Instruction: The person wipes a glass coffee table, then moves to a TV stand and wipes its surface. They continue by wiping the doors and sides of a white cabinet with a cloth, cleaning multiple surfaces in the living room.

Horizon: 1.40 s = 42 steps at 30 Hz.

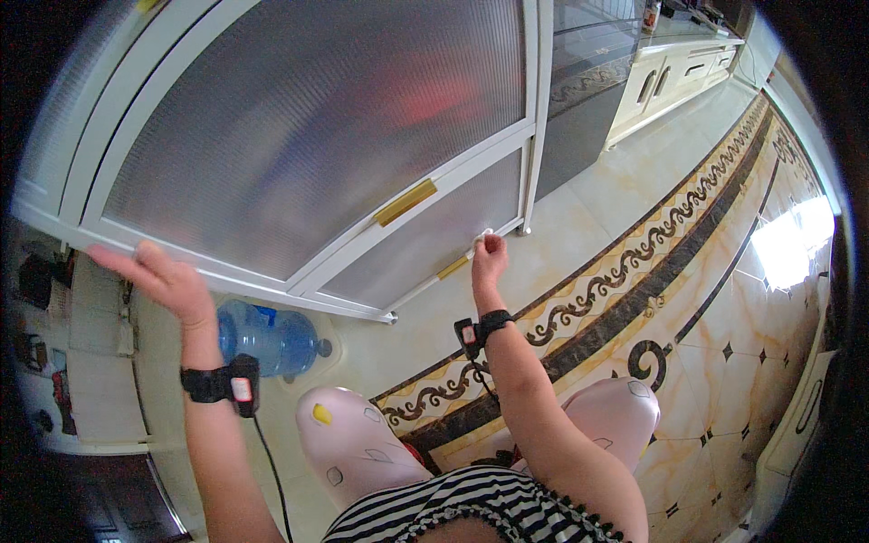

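A white-framed cabinet (414, 159) with ribbed translucent panels stands before me. My right hand (490, 259) is pinched at the bottom edge of its lower door, around a small white wad (484, 235), perhaps tissue or cloth. Just left of those fingers is the lower gold handle (453, 267). A second gold handle (406, 202) sits on the rail between the large upper panel and the small lower one. My left hand (163, 282) is raised by the cabinet's left edge, fingers stretched out and holding nothing. Whether it touches the frame I cannot tell.
A blue water-cooler bottle (268, 338) lies on its side at lower left, close to the cabinet's foot. Cream kitchen cabinets (669, 85) run along the back right. Patterned floor tiles (590, 298) spread to the right. Black cables hang from both wrist straps.
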### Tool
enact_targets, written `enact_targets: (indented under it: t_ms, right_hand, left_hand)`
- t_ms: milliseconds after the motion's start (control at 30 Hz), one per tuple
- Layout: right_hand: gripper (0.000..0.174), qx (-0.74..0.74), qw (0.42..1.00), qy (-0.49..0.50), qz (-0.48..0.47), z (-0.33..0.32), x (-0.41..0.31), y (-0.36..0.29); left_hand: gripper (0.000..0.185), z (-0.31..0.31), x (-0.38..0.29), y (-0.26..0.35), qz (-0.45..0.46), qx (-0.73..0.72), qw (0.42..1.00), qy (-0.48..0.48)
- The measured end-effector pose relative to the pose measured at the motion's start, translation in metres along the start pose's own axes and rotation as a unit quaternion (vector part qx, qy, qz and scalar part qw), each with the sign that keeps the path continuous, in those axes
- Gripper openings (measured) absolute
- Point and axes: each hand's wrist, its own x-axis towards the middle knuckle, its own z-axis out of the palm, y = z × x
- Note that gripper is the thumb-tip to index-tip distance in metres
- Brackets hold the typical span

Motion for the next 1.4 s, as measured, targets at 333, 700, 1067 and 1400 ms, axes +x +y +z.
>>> enact_targets:
  t_ms: [333, 700, 1067, 1400]
  right_hand:
    - [0.012, -0.088, 0.983, -0.151, -0.055, 0.025, -0.122, -0.032]
    - [0.015, 0.075, 0.88, -0.279, -0.376, 0.042, -0.179, -0.111]
    - [0.02, 0.13, 0.839, -0.309, -0.428, 0.051, -0.218, -0.158]
    - [0.015, -0.027, 0.846, -0.353, -0.399, 0.036, -0.223, -0.076]
  left_hand:
    - [0.072, 0.017, -0.107, 0.007, -0.173, -0.167, 0.969, -0.049]
    - [0.044, 0.006, -0.155, 0.0, -0.311, -0.322, 0.886, -0.117]
    - [0.035, -0.007, -0.146, -0.01, -0.262, -0.299, 0.916, -0.055]
    - [0.03, 0.002, -0.152, -0.01, -0.247, -0.297, 0.922, -0.008]
